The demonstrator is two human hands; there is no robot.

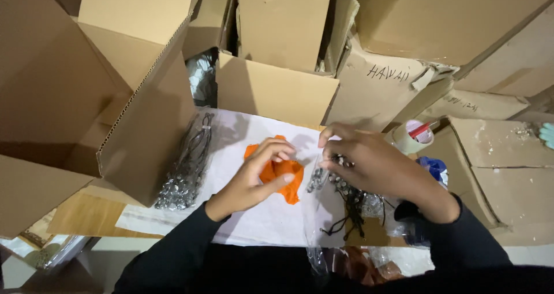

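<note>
Sitting among big cardboard boxes [138, 97], working on a white sheet [259, 213]. Left hand [254, 175] pinching the orange cloth [283, 175] in the sheet's middle. Right hand [369, 164], just right of the cloth, closed on a clear bag [319, 172] of small metal bits. Looking like the bagging step; needing the bag's mouth held wide.

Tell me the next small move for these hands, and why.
Probably slide the metal-tipped cords down into the clear plastic bag. The right hand pinches them at the bag's upper edge, the left hand rests on the orange piece beside it, and the bag hangs open below.
</note>
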